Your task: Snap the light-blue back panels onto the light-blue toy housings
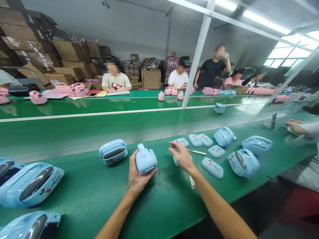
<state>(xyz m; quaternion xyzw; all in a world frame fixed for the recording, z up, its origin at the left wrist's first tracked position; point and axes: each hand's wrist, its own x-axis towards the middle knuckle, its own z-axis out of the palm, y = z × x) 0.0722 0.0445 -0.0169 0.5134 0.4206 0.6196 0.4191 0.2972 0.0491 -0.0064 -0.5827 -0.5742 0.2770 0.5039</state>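
My left hand is wrapped round a light blue plastic case, tilted with a tab sticking up at its top, over the green table. To the right, my right hand hovers with fingers apart above a blue printed panel, which it partly covers. Whether its fingers touch that panel I cannot tell. A thin white-handled tool lies just right of this hand. More printed panels lie flat beyond it. Left of the held case stands another blue case with a dark window.
Blue cases stand at the left edge and at the right. Behind runs a green belt with a stack of blue pieces. A white post rises beyond. Several people sit or stand opposite; a person's hand rests far right.
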